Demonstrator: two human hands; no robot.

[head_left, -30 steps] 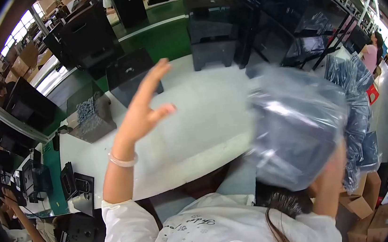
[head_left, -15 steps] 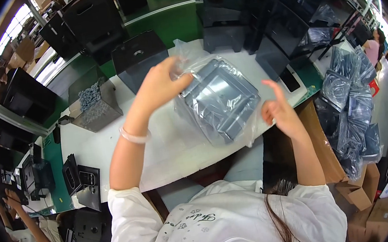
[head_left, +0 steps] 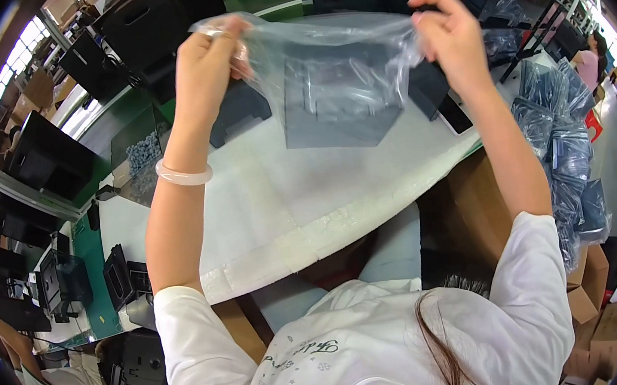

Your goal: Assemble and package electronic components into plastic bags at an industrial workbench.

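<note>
I have one clear plastic bag (head_left: 325, 63) up in front of me, and inside it one grey box-shaped part (head_left: 337, 103) that hangs in the lower half of the bag. My left hand (head_left: 208, 64) pinches the bag's top left corner, fingers closed on the film, and my right hand (head_left: 450, 35) pinches the top right corner the same way, so the bag's mouth stretches between the two hands and the grey part sits below and between them, nearer the middle than either fist. One pale bangle (head_left: 183, 175) rings my left wrist. Under my raised arms lies one white padded sheet (head_left: 287, 202) spread over the table; the bag hangs above it, and I cannot tell whether its bottom touches the sheet. On the sheet to the right, just past the bag, lies one dark phone-like slab (head_left: 454, 113). To my far right stands one tall stack of bagged dark parts (head_left: 563, 143) (too many and too crumpled to count piece by piece). At the left, beyond my forearm, one clear bin of small grey pieces (head_left: 140, 154) stands near the sheet's edge, with several black housings (head_left: 49, 156) ranged along the green bench behind it.
</note>
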